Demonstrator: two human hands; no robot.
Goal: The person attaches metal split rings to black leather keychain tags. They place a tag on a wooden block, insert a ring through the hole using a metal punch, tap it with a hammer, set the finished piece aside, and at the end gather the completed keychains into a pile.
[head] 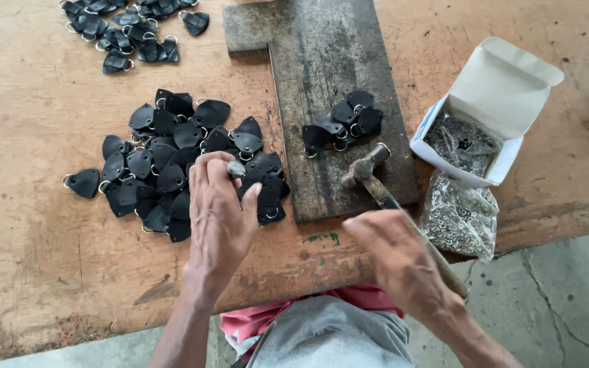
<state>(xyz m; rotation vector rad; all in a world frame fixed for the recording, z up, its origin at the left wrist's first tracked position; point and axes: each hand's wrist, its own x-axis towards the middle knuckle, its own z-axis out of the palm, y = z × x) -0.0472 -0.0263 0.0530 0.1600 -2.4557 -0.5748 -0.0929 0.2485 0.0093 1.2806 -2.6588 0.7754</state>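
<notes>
My left hand [218,212] hovers over a heap of black leather tabs with metal rings [172,160] and pinches a small grey metal punch [236,167] between its fingers. A wooden-handled hammer [376,184] lies under my right hand [398,255], its steel head resting on the dark metal plate [328,61]; the fingers look loose over the handle, so the grip is unclear. A few black tabs [343,123] lie on that plate, just beyond the hammer head.
A second heap of black tabs [131,31] lies at the far left. An open white box of small metal fittings [475,129] and a clear bag of them [459,217] stand at the right. The wooden table's edge [553,232] meets concrete floor.
</notes>
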